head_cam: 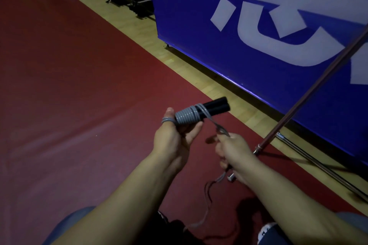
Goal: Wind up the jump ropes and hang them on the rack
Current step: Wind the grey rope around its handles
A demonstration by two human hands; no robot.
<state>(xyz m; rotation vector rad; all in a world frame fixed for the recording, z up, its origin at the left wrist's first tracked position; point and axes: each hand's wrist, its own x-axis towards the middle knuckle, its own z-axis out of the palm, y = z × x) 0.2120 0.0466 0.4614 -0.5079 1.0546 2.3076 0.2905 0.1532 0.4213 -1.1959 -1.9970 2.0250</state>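
Your left hand (175,137) grips the handles (209,108); your right hand (233,149) pinches the rope (186,118). Keep it taut, lay each turn snug beside the last

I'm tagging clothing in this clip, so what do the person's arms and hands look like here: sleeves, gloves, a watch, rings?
Both forearms are bare up to the frame's lower edge; no sleeve shows. The left hand and right hand wear no gloves. No watch, bracelet or ring shows on the visible sides, though the light is dim. Grey cord, not jewellery, loops the left thumb.
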